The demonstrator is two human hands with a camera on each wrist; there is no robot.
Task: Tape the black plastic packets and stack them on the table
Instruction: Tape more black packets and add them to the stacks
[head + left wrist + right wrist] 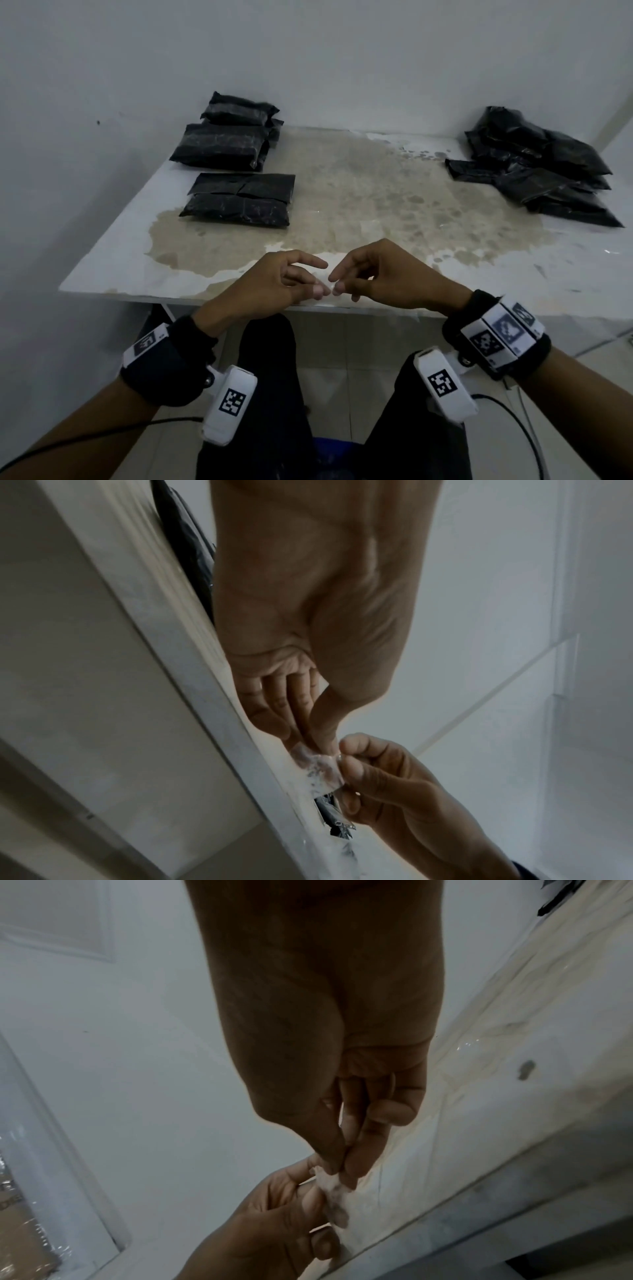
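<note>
A small piece of clear tape (318,764) hangs just above the table's front edge (239,303). My left hand (318,287) pinches one end of it and my right hand (339,286) pinches the other, fingertips almost touching. In the right wrist view the tape (330,1185) is crumpled between the two hands. Taped black packets (226,144) are stacked at the back left, and one flat packet (239,200) lies in front of them. A loose pile of black packets (541,168) sits at the back right.
The white table (376,192) has a worn, stained middle and stands against a white wall at the back and left. My legs in dark trousers (270,394) are under its front edge. Shiny scraps (339,829) cling along that edge.
</note>
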